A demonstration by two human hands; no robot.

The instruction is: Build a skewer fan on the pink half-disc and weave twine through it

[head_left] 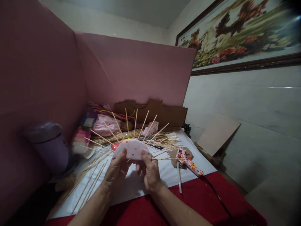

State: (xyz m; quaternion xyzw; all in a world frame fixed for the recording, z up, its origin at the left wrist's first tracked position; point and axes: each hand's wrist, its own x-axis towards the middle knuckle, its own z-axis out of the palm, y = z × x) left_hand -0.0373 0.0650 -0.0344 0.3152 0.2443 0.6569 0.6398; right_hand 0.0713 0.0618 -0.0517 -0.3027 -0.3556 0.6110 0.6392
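Note:
Both my hands hold up a pink disc point(133, 148) covered in spotted cloth, with several thin bamboo sticks point(143, 123) fanning out from its rim. My left hand point(115, 171) grips its lower left edge, thumb on the front. On the lower right edge, my right hand point(149, 172) pinches the disc, thumb up against it. The disc is tilted towards me, above a white sheet point(169, 174) on a red cloth point(188, 201).
A spotted glue gun point(188, 160) lies right of my hands, its black cord trailing over the red cloth. Loose bamboo sticks point(89, 182) lie to the left. Behind stand brown cardboard point(152, 111), pink fabric scraps point(105, 124), a purple pot point(50, 142) and pink screen walls point(131, 69).

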